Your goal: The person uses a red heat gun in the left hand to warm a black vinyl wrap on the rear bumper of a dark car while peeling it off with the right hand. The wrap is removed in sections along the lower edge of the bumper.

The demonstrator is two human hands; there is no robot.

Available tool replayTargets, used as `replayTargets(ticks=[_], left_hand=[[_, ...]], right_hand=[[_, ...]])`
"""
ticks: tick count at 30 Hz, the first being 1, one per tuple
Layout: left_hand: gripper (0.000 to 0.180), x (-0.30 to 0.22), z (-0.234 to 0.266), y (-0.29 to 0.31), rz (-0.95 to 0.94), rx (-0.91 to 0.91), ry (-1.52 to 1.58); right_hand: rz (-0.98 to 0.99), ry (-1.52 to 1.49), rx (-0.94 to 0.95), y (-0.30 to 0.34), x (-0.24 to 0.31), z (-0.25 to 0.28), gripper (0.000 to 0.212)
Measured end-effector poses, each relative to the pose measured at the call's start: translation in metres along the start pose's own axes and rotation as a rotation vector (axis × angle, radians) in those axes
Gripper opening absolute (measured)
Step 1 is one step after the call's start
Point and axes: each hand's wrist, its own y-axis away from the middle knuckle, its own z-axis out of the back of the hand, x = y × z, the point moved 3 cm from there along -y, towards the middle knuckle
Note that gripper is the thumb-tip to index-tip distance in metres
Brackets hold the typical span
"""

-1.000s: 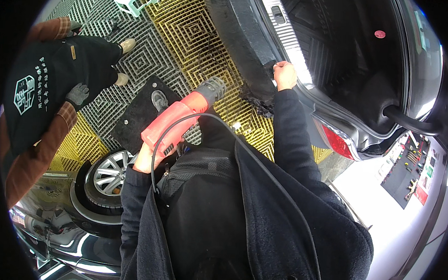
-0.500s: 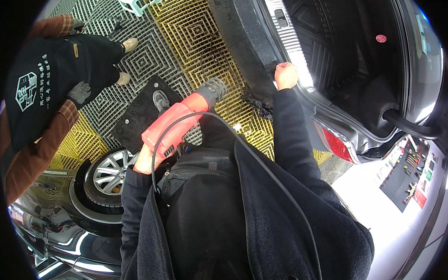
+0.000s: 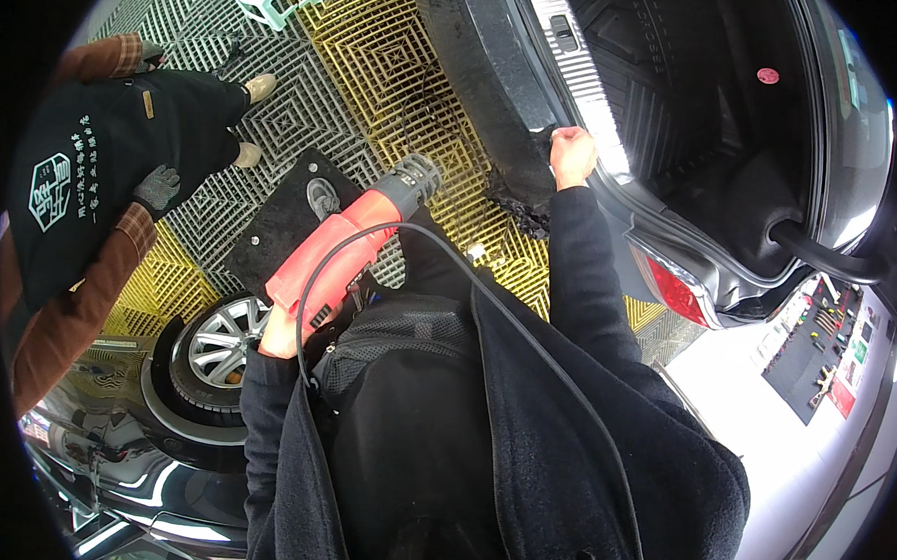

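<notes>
Head view: left hand [image 3: 284, 335] grips a red plastic heat gun [image 3: 337, 255], left of the black car bumper [image 3: 497, 92]; right hand [image 3: 572, 157], closed there, hides any pinch. Best keep the black cable [image 3: 469, 265] behind the nozzle [image 3: 415, 178].

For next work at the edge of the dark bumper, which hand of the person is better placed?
Probably the right hand: it is closed at the edge of the dark bumper, beside the open trunk. The left hand holds the red tool and is farther from the bumper.

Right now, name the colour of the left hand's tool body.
The tool body is red; it shows best in the head view.
</notes>
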Motion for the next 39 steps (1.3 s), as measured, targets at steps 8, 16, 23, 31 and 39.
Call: replayTargets(ticks=[8,16,23,31,39], left_hand=[[0.044,-0.012,-0.007,0.000,0.027,-0.047,-0.055],[0.044,-0.015,-0.010,0.000,-0.042,0.046,-0.137],[0.051,0.001,0.000,-0.003,-0.038,0.101,0.033],[0.043,-0.016,-0.007,-0.009,-0.101,0.056,-0.182],[0.042,-0.023,-0.014,-0.020,-0.145,0.135,-0.220]], right_hand=[[0.046,-0.030,0.002,0.005,0.000,0.001,0.014],[0.055,-0.061,0.002,0.012,0.002,0.005,0.014],[0.054,-0.077,0.011,0.017,0.004,0.008,0.014],[0.270,-0.150,0.038,0.016,-0.017,0.008,0.020],[0.172,0.038,0.097,0.037,-0.041,0.021,0.043]])
